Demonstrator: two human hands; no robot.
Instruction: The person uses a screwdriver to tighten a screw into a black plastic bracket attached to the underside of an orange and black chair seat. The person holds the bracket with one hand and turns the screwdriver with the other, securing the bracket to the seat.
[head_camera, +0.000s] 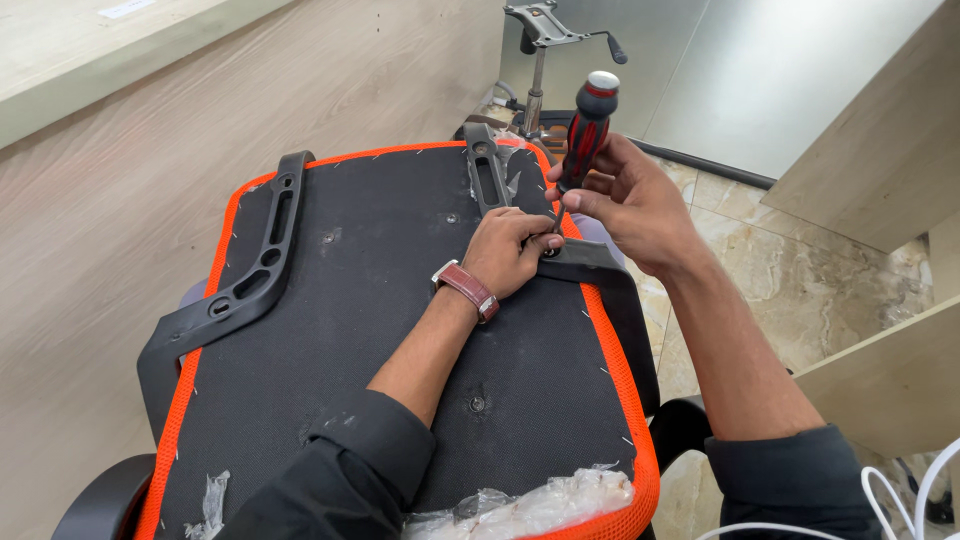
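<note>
An upturned office chair seat (400, 330), black underneath with an orange mesh rim, fills the middle of the head view. My right hand (630, 205) grips a red-and-black screwdriver (588, 125), held nearly upright with its tip down at the right armrest bracket (590, 262). My left hand (512, 250), with a brown-strapped watch on the wrist, rests on the seat and pinches at the screwdriver's tip, where the bracket meets the seat. A second black armrest bracket (255, 270) lies along the seat's left side.
A chair base post with lever mechanism (545, 45) stands behind the seat. Crumpled clear plastic wrap (520, 505) hangs at the seat's near edge. Wooden panels rise at the left and right, with marble floor tiles (800, 270) and white cables (900, 500) at the right.
</note>
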